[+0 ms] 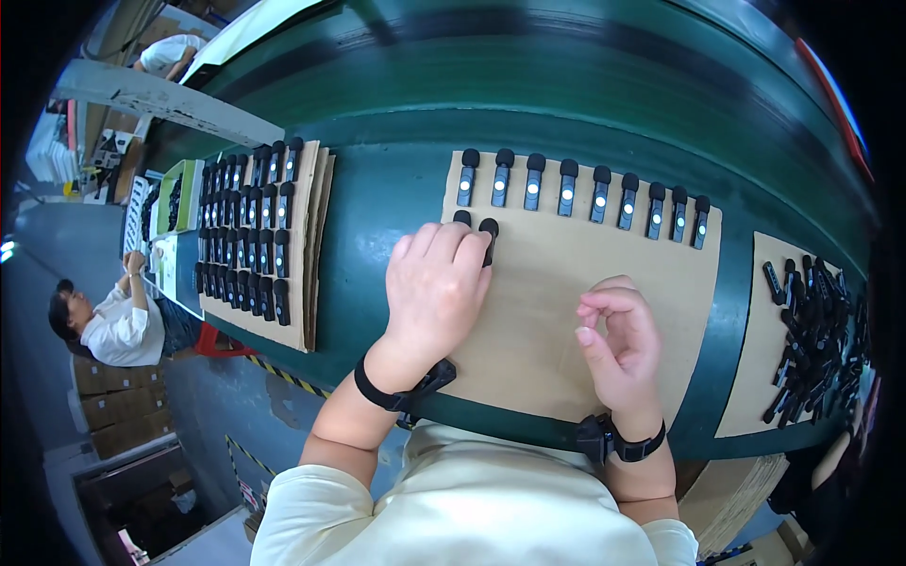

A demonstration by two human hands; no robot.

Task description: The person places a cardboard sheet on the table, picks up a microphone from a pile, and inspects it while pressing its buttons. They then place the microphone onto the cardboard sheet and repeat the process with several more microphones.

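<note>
Left hand (436, 288) flat, palm down, on the cardboard sheet (557, 311), fingers together and only slightly spread, fingertips (472, 247) resting on two small black clip microphones (489, 234) at about 12 o'clock from the knuckles. Not clear whether gripping them or just pressing them down; foam heads poking out just past the fingertips. Black band around that wrist.

Right hand (618, 344) raised a little above the same sheet, at 4 o'clock from the left one, well apart from it. Fingers curled inward, thumb close to the forefinger, a narrow pinch; nothing visible between them, so cannot tell whether anything is held. Black band with a small box (596, 437) on this wrist.

At 12 o'clock, along the far edge of the sheet, a row of microphones (580, 196) lying side by side, each with a small white light glowing. At 3 o'clock, a second cardboard piece (755, 377) bearing a loose heap of dark microphones (816, 330). At 9 o'clock, a stack of cardboard (302, 283) covered with neat rows of more microphones (245, 226), unlit. All on a dark green conveyor belt (387, 189). Further at 9 o'clock, another person (118, 321) in a white shirt seated.
</note>
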